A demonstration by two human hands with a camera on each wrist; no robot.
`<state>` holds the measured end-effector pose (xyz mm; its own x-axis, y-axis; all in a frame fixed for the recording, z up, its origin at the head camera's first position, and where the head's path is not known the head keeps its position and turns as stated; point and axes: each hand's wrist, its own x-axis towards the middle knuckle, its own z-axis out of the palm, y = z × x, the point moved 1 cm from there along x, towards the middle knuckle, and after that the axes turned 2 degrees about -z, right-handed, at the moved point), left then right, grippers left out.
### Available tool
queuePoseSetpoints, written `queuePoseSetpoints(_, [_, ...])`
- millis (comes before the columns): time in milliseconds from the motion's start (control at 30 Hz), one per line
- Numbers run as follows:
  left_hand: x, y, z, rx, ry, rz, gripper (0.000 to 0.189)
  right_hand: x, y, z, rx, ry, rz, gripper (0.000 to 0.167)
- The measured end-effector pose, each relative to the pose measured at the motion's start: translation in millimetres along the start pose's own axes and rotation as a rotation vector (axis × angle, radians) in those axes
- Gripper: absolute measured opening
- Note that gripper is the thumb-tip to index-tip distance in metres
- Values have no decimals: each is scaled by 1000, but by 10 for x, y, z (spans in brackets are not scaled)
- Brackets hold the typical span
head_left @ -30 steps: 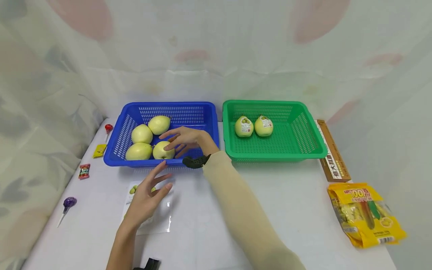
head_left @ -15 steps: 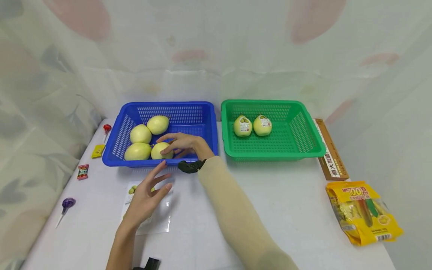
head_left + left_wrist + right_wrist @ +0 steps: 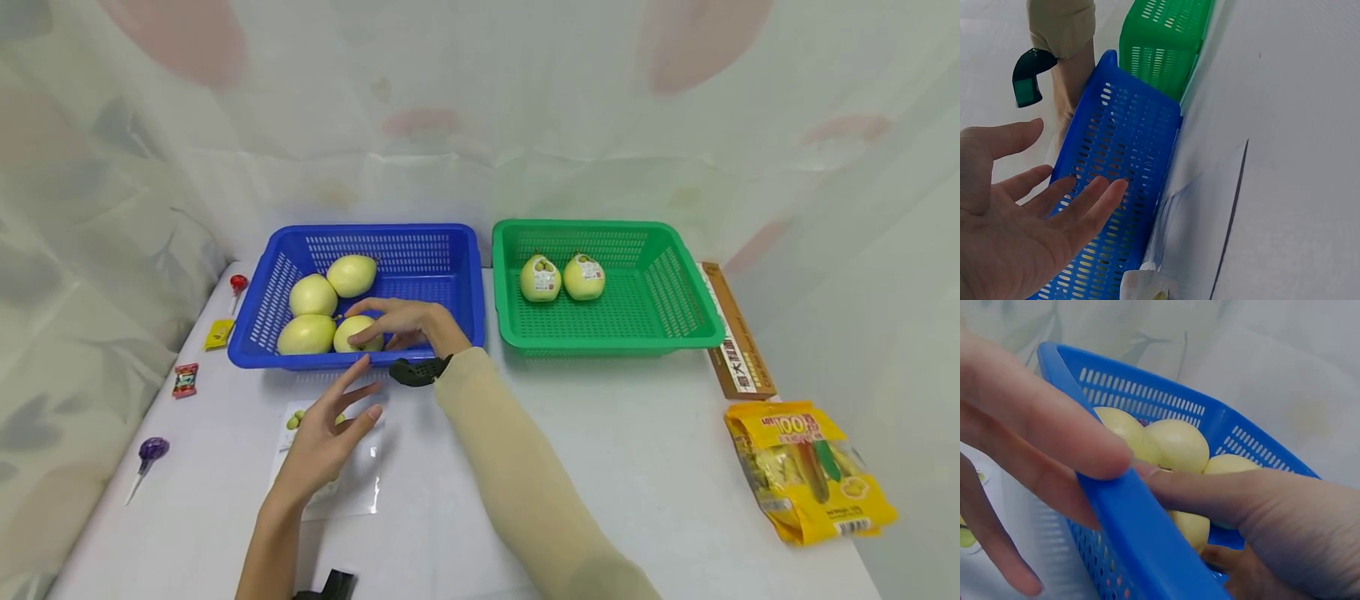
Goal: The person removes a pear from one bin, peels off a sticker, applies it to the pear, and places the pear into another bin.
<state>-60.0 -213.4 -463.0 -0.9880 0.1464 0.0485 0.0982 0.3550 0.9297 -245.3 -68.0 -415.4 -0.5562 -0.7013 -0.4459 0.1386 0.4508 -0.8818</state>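
Note:
My right hand (image 3: 405,321) reaches into the blue basket (image 3: 262,362) and holds the pale yellow pear (image 3: 345,335) at the front, thumb on the near side and fingers beyond. Several other pears (image 3: 307,335) lie to its left in the same basket. In the right wrist view, the thumb lies across the held pear (image 3: 1190,530). My left hand (image 3: 326,442) hovers in front of the basket with its fingers spread and nothing in them, index fingertip close to the rim. Below that hand, a clear sheet of pear-picture labels (image 3: 363,479) lies partly covered.
At the right stands a green basket (image 3: 615,343) with two labelled pears (image 3: 583,279). Beyond it are a brown box (image 3: 738,333) and a yellow snack bag (image 3: 813,475). Lollipops (image 3: 153,450) and small wrapped candies (image 3: 185,380) lie along the left edge.
My right hand has moved slightly left and closed its fingers around the front pear. The left hand stays nearly still, and the other pears have not moved.

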Motion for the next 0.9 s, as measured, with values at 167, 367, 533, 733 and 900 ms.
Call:
queuePoseSetpoints(167, [-1, 9, -9, 19, 3, -6, 72, -19, -36, 13, -27, 19, -24, 60])
queuePoseSetpoints(367, [3, 20, -17, 11, -4, -6, 72, -16, -17, -13, -13, 18, -59, 61])
queuePoseSetpoints(533, [27, 7, -5, 7, -12, 0, 73, -81, 13, -180, 90, 46, -121, 60])
queuePoseSetpoints(733, [18, -12, 7, 20, -2, 8, 72, -524, -62, -433, 107, 104, -323, 59])
queuePoseSetpoints(900, [-4, -15, 32, 15, -3, 22, 72, -1160, 36, -454, -41, 141, -465, 58])
